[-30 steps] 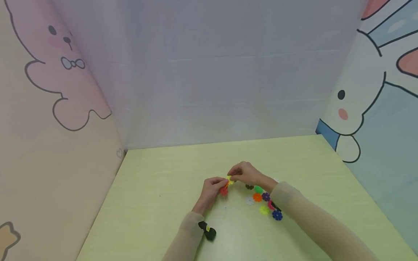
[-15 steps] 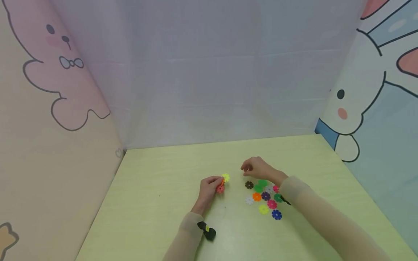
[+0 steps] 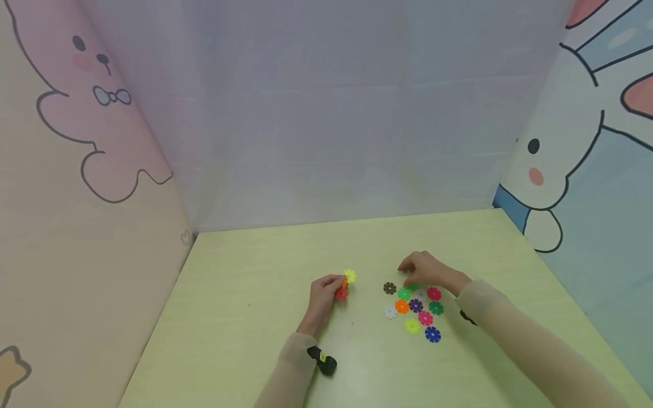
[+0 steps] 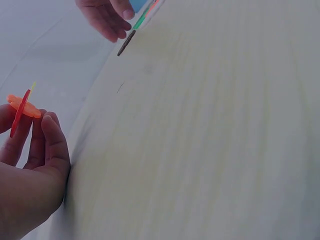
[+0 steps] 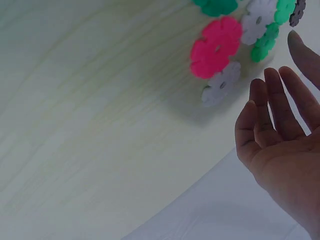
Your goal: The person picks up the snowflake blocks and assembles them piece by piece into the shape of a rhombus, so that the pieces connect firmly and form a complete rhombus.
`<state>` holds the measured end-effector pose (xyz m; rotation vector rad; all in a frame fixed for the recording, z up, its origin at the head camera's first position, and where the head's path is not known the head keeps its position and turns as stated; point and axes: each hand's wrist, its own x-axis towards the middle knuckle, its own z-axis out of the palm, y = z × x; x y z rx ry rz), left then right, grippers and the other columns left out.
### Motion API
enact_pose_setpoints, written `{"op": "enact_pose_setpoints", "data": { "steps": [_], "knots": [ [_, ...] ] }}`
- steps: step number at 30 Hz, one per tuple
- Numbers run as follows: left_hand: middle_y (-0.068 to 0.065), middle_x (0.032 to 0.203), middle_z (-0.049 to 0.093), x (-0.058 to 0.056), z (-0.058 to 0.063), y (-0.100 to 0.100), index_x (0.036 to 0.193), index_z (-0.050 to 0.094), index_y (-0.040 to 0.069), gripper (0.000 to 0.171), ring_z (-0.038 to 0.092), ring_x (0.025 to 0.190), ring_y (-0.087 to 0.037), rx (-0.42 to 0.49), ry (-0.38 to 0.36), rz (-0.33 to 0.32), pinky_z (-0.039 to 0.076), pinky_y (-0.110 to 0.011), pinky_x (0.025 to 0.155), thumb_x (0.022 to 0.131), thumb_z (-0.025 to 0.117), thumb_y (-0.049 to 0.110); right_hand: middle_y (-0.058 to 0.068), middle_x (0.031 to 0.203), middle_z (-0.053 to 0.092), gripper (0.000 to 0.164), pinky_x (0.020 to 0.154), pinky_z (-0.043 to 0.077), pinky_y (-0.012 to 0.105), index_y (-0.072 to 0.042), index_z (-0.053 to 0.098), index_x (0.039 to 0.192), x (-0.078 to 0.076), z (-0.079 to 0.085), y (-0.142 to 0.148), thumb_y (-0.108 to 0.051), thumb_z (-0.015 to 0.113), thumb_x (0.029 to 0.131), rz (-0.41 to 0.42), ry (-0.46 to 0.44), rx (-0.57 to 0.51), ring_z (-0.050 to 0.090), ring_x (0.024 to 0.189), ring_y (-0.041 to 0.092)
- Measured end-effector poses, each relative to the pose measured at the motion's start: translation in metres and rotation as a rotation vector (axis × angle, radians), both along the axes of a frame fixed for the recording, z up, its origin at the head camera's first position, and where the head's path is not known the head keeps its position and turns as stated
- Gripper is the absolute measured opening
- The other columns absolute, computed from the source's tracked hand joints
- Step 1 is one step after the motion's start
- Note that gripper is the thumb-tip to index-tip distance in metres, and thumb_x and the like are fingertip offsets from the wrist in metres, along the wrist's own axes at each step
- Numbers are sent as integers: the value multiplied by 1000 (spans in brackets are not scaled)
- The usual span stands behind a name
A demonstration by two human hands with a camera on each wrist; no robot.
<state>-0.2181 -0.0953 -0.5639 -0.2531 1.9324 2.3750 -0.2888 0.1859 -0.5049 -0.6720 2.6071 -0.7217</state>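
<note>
Between its thumb and fingers, my left hand [image 3: 320,299] pinches a small joined cluster of plastic snowflake discs: a yellow disc [image 3: 350,276], an orange disc [image 4: 24,106] and a red disc [image 3: 341,294]. In the left wrist view the orange and red discs cross at an angle. My right hand [image 3: 427,270] hovers over the far side of the loose discs, holding nothing. Its thumb and fingers are apart in the right wrist view, near a green disc [image 5: 265,43]. A pink disc [image 5: 217,47] and a white disc [image 5: 221,84] lie beside it.
Several loose discs lie on the pale wooden table [image 3: 255,351], among them a brown disc [image 3: 390,288], an orange disc [image 3: 402,306], a yellow disc [image 3: 412,326] and a blue disc [image 3: 432,334]. A pale curtain [image 3: 326,113] hangs behind the table; printed walls flank it.
My right hand has let go of the yellow disc at the cluster and moved right, to over the loose discs. My left hand has shifted slightly left, still holding the cluster.
</note>
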Motion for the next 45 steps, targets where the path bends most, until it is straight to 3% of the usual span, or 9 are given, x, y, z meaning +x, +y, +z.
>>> {"op": "enact_pose_setpoints", "data": {
  "steps": [8, 16, 33, 45],
  "knots": [
    [-7, 79, 65, 0, -4, 1, 94, 71, -3, 18, 57, 65, -13, -7, -6, 4, 47, -22, 59, 90, 67, 14, 1, 93, 67, 32, 78, 50, 37, -4, 71, 102, 3, -9, 20, -17, 83, 75, -11, 7, -10, 58, 82, 17],
    [-8, 82, 65, 0, -3, 1, 95, 71, -4, 20, 56, 68, -13, -26, 7, 9, 47, -22, 61, 90, 67, 15, -1, 86, 64, 25, 71, 48, 34, -7, 72, 95, 2, -11, 21, -18, 83, 75, 18, 19, -33, 53, 76, 16],
    [-7, 79, 63, -1, -4, 1, 93, 71, -4, 19, 55, 64, -13, 10, -4, 5, 46, -21, 58, 90, 68, 15, -1, 84, 59, 19, 74, 47, 35, -11, 67, 88, -3, -17, 16, -15, 81, 77, -5, 26, 17, 51, 78, 18],
    [-7, 86, 64, 0, 1, 0, 98, 70, -7, 21, 56, 71, -13, 3, -20, -22, 47, -22, 62, 91, 66, 13, -2, 84, 63, 12, 75, 50, 37, -9, 69, 91, -3, -16, 9, -7, 76, 81, -54, 112, -85, 56, 78, 18]
  ]
}}
